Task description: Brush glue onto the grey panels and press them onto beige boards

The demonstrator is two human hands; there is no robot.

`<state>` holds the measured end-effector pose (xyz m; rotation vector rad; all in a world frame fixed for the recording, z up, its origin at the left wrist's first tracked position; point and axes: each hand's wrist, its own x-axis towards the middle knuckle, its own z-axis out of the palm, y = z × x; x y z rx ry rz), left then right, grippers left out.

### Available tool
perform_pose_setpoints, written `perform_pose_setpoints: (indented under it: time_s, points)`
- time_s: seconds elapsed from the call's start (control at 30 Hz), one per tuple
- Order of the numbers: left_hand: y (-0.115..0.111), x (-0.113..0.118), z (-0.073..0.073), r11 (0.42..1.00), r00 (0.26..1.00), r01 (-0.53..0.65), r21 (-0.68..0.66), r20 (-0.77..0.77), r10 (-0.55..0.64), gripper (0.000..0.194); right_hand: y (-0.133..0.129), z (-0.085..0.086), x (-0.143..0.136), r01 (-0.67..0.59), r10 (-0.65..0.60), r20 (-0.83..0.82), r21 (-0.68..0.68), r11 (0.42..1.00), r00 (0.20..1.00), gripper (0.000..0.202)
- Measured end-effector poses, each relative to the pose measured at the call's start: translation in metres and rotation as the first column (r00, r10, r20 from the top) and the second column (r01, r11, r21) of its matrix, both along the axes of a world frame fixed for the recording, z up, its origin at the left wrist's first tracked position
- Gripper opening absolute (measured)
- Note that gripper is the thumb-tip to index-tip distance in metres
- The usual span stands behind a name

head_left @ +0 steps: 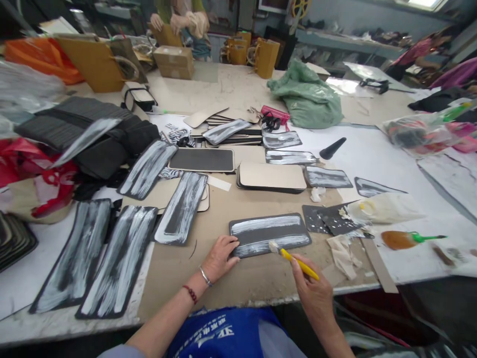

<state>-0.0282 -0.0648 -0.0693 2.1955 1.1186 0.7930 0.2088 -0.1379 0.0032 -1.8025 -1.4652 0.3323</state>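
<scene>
at the far left, a thin, crinkly clear bag (28, 87) is cut off by the edge. below it, a shiny red bag (59, 181) hides what is inside. a stack (15, 238) of dark pads with round corners is cut off too. next is a black pile (100, 127) with folds, partly hidden by a streaky piece. two long dark pieces (119, 263) near the front have rough white streaks. up top, another person's hands (180, 23) show, but the head is cut off.

the left hand (218, 256) rests bent fingertips on the left end of a flat dark strip (266, 233); i can't tell if they pinch it. the strip lies on brown card (179, 278) right in front of the person, with two smeary white bands and a bare dark middle.

the right hand (315, 293) has its fingers wrapped around a yellow brush (302, 266). its pale bristles hide a bit of the near band. behind, a crumpled green bag (305, 94) hides its insides. farther right is a round brown bottle (400, 239) with a green top.
</scene>
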Motion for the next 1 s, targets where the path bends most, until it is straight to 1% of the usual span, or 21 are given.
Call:
perform_pose_setpoints:
  time_s: [0.1, 0.17, 0.2, 0.27, 0.33, 0.4, 0.43, 0.47, 0.53, 0.63, 0.67, 0.73, 0.83, 0.87, 0.93, 1.0]
  points:
    - [0.000, 0.001, 0.003, 0.999, 1.000, -0.011, -0.047, -0.002, 0.011, 0.042, 0.002, -0.009, -0.024, -0.078, 0.055, -0.192, -0.115, 0.990, 0.980, 0.030]
    - [0.001, 0.001, 0.004, 0.997, 1.000, -0.019, -0.069, -0.006, 0.018, 0.044, 0.005, -0.019, -0.035, -0.106, 0.047, -0.317, -0.173, 0.979, 0.947, 0.034]
    - [0.001, 0.001, 0.004, 0.997, 1.000, -0.021, -0.074, -0.007, 0.021, 0.044, 0.006, -0.023, -0.036, -0.096, 0.026, -0.343, -0.191, 0.977, 0.939, 0.036]
    - [0.002, 0.001, 0.004, 0.997, 1.000, -0.016, -0.073, -0.004, 0.016, 0.039, 0.010, -0.025, -0.030, -0.035, -0.028, -0.294, -0.207, 0.978, 0.955, 0.039]
    - [0.002, 0.000, 0.002, 0.998, 1.000, -0.008, -0.057, 0.004, 0.008, 0.031, 0.015, -0.019, -0.020, 0.028, -0.061, -0.177, -0.185, 0.982, 0.982, 0.040]
    - [0.002, -0.002, 0.000, 1.000, 1.000, 0.001, -0.027, 0.007, 0.000, 0.024, 0.021, -0.008, -0.016, 0.033, -0.050, -0.109, -0.154, 0.988, 0.993, 0.040]
    - [0.001, -0.002, -0.002, 1.000, 1.000, 0.002, -0.008, 0.002, -0.002, 0.023, 0.025, -0.004, -0.018, 0.017, -0.034, -0.115, -0.146, 0.989, 0.993, 0.040]
    - [0.000, -0.003, -0.003, 1.000, 1.000, -0.001, 0.011, -0.007, 0.001, 0.022, 0.029, -0.001, -0.023, 0.000, -0.021, -0.143, -0.144, 0.990, 0.989, 0.039]
    - [-0.002, -0.004, -0.004, 0.999, 0.999, -0.010, 0.043, -0.041, 0.012, 0.022, 0.037, -0.003, -0.036, -0.035, -0.007, -0.246, -0.167, 0.985, 0.969, 0.038]
    - [-0.005, -0.003, -0.003, 0.997, 0.994, -0.003, 0.078, -0.109, 0.011, 0.020, 0.048, -0.016, -0.049, -0.082, -0.013, -0.388, -0.228, 0.970, 0.922, 0.038]
    - [-0.006, -0.003, -0.003, 0.995, 0.992, 0.006, 0.095, -0.129, 0.007, 0.020, 0.050, -0.020, -0.049, -0.095, -0.013, -0.403, -0.247, 0.964, 0.915, 0.038]
    - [-0.006, -0.003, -0.002, 0.990, 0.987, 0.027, 0.135, -0.160, -0.005, 0.020, 0.052, -0.024, -0.043, -0.080, -0.024, -0.369, -0.262, 0.962, 0.929, 0.037]
    - [-0.005, -0.003, 0.000, 0.986, 0.983, 0.047, 0.162, -0.181, -0.018, 0.018, 0.053, -0.020, -0.033, -0.003, -0.058, -0.265, -0.227, 0.974, 0.963, 0.036]
    - [-0.004, -0.003, 0.000, 0.986, 0.983, 0.050, 0.161, -0.182, -0.020, 0.018, 0.053, -0.018, -0.034, 0.005, -0.064, -0.269, -0.214, 0.977, 0.961, 0.036]
    - [-0.004, -0.003, 0.001, 0.987, 0.983, 0.048, 0.155, -0.180, -0.019, 0.016, 0.053, -0.018, -0.040, -0.030, -0.055, -0.366, -0.223, 0.974, 0.929, 0.035]
    - [-0.004, -0.003, 0.002, 0.987, 0.984, 0.046, 0.155, -0.175, -0.018, 0.016, 0.054, -0.021, -0.049, -0.086, -0.050, -0.496, -0.249, 0.965, 0.867, 0.034]
